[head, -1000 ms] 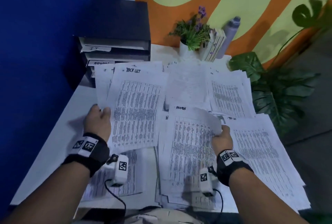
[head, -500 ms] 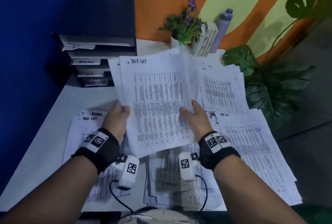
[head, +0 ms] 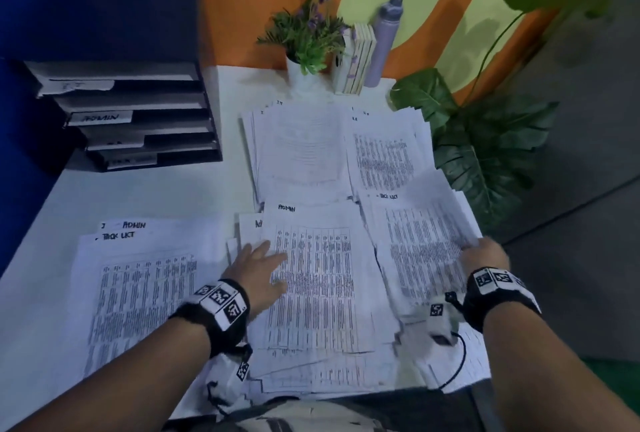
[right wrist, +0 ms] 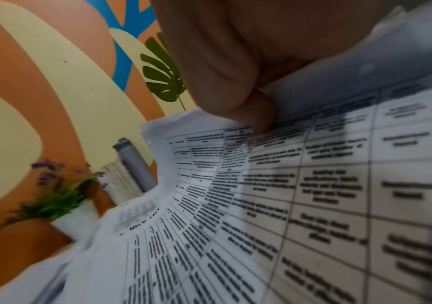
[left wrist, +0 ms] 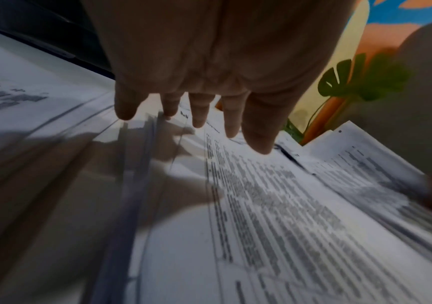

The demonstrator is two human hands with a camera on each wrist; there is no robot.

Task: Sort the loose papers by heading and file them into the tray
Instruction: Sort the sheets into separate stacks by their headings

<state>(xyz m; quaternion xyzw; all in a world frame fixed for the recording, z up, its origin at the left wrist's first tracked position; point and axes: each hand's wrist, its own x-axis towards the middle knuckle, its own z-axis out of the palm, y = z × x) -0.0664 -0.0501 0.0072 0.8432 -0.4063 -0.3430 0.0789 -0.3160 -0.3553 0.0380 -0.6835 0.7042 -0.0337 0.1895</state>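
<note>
Printed sheets lie in piles on the white table (head: 145, 196). My left hand (head: 265, 263) rests flat, fingers straight and spread, on the left part of the middle pile headed ADMIN (head: 318, 279). In the left wrist view its fingers (left wrist: 199, 115) hover just over that ADMIN sheet (left wrist: 261, 205). My right hand (head: 483, 253) grips the right edge of a bundle headed TASK LIST (head: 422, 248), slightly lifted over the right pile. The thumb (right wrist: 258, 115) pinches the top sheet (right wrist: 313, 185). The dark multi-tier tray (head: 138, 109) with labelled shelves stands at the back left.
Another TASK LIST pile (head: 138, 293) lies at the front left with an ADMIN sheet under it. Two more piles (head: 301, 147) sit behind. A potted flower (head: 308, 36), small books (head: 360, 61) and a bottle (head: 384, 40) stand at the back; large leaves (head: 485, 154) crowd the right edge.
The TASK LIST bundle held up by both hands has moved right and down onto the right pile. My left hand let go and now lies on the ADMIN pile.
</note>
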